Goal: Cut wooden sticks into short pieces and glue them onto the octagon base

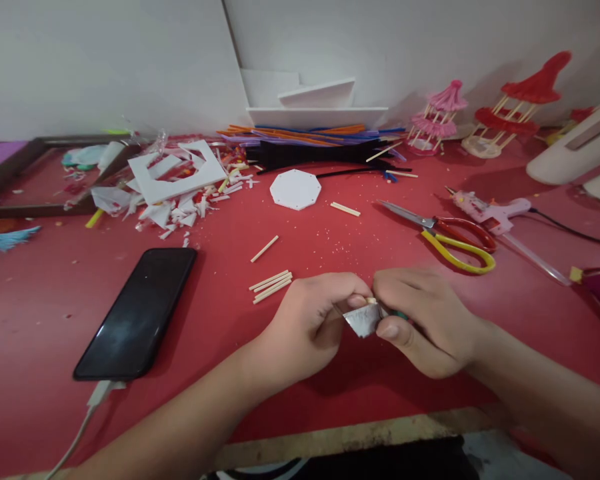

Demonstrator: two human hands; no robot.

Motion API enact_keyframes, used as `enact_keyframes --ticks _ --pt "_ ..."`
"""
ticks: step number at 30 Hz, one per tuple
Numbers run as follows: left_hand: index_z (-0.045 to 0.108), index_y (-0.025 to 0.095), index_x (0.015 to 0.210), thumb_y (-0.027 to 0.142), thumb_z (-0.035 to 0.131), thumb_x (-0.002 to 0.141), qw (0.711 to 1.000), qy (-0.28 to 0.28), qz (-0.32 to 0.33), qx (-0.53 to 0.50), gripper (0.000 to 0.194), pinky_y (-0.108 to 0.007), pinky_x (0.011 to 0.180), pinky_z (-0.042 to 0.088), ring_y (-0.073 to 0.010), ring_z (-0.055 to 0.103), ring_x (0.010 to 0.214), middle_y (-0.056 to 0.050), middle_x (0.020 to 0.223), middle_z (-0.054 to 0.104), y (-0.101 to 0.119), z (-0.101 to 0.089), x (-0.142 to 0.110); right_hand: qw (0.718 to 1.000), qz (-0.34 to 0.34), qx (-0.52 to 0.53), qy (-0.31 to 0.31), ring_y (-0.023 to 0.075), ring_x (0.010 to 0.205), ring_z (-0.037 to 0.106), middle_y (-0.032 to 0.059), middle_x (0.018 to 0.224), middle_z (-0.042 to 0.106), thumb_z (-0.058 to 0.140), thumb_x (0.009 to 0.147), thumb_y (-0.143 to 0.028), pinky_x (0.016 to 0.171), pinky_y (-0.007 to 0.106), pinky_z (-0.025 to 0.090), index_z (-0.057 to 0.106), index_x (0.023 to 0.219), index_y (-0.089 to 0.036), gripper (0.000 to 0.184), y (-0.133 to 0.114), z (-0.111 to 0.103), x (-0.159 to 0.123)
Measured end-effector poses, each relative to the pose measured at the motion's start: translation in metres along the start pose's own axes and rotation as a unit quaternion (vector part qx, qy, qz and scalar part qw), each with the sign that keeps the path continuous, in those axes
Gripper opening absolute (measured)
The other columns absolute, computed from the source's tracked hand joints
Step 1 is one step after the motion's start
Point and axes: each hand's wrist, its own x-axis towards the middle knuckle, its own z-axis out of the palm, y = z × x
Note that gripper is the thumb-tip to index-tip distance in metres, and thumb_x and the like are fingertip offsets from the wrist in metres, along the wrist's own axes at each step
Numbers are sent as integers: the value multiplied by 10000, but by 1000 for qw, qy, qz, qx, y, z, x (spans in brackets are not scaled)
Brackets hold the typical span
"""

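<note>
My right hand point(425, 320) is closed round a small knife whose wide silver blade point(363, 321) points left; a bit of green shows between the fingers. My left hand point(317, 313) is closed close against it, pinching a wooden stick point(372, 301) with only its pale end visible at the blade's upper edge. Just left of that hand lie several short wooden sticks point(271, 287) in a row, with a single stick point(265, 249) above them. Beyond my hands, a white foam octagon point(295, 189) with small holes near its edge lies flat, and two short sticks point(345, 209) are beside it.
Scissors point(433, 230) and a pink glue gun point(495, 212) lie on the right. A phone point(136, 313) with a cable is at left. White foam scraps point(180, 207) and coloured pipe cleaners point(310, 135) are behind. Pink point(435, 120) and red point(515, 107) tiered models stand at back right.
</note>
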Motion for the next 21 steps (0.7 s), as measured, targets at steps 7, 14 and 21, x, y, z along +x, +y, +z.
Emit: enact_keyframes --ticks 7,14,21 --pt "554 147 787 -88 400 770 999 -19 36 0 281 -154 635 419 -70 520 645 19 715 587 11 6 -6 997 28 -57 54 92 534 342 -43 611 378 383 987 -390 512 255 238 403 722 -199 328 14 -12 1" --pt "582 167 844 155 398 994 988 76 -105 -84 238 -159 643 429 -65 531 618 35 667 565 4 4 -2 980 72 -37 184 97 520 379 -32 614 424 376 957 -564 495 262 306 504 806 -193 421 14 -13 -1" --pt "573 159 860 249 457 994 941 80 -194 -267 199 -199 687 474 -103 607 681 -9 720 677 2 9 3 980 -34 -138 136 98 521 556 -24 711 636 686 741 -632 564 225 482 528 1170 -194 633 6 -2 3"
